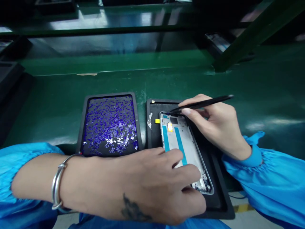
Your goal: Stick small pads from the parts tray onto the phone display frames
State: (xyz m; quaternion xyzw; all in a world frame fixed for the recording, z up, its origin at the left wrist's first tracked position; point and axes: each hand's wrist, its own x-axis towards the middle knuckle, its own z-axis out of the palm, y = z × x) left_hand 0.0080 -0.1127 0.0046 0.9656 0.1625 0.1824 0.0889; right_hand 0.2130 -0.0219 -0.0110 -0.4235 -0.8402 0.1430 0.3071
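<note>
A phone mid-frame (188, 140) with blue strips and a yellow-edged tab lies tilted in a black tray (154, 140). My left hand (147, 184) reaches across its lower left part, fingers curled down onto it; the fingertips are partly hidden. Between the thumb and fingers of my right hand (214, 121) is a pair of black tweezers (207, 101). Their tips touch or hover at the frame's top edge, and any tiny part there is too small to make out. To the left, a second black tray (82, 127) holds many small purple-edged pieces (111, 124).
Both trays rest on a green bench (59, 82). A slanted green post (247, 35) stands at the back right, near another dark tray (219, 41). A crumpled clear scrap (149, 121) lies beside the frame. Dark trays (9, 76) sit at far left.
</note>
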